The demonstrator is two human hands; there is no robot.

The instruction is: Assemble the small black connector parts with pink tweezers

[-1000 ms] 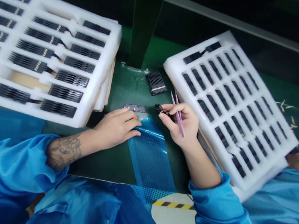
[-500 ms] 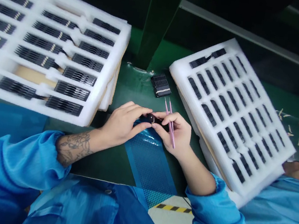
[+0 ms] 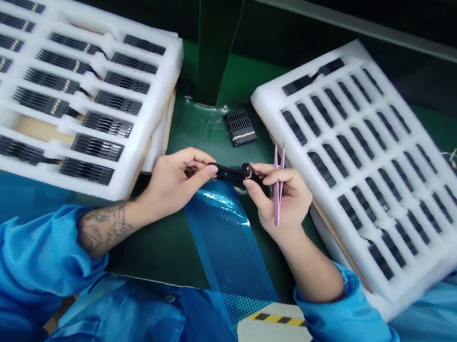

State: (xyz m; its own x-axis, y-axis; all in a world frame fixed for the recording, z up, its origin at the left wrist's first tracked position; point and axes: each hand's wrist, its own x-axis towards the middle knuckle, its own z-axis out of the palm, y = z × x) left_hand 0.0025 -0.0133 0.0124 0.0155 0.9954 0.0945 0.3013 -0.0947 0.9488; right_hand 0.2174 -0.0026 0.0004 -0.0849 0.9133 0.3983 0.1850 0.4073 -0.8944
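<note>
Over the blue film [image 3: 218,233] at lower centre of the frame, you have a black strip [image 3: 228,173] held level between your two hands. Your left hand [image 3: 174,183] is nearly closed, with thumb and fingers pinching the strip's left end. Your right hand [image 3: 280,199] is curled too, with thumb and forefinger on the strip's right end, where a squarish connector [image 3: 246,170] sits. Pink tweezers [image 3: 277,196] are tucked into that same hand, tips pointing up and away from you.

At upper left of the frame, a white foam tray [image 3: 170,69] rests on the bench [image 3: 201,126], with rows of black parts in its slots. A second foam tray [image 3: 261,98] lies tilted at right, filled the same way. Between them, a small stack of black parts [image 3: 239,127] sits on the bench, just beside a green post [image 3: 216,30]. Blue sleeves [image 3: 19,259] cover your arms, and a tattoo [image 3: 104,229] marks your left forearm. Any print on the strip is too small to read.
</note>
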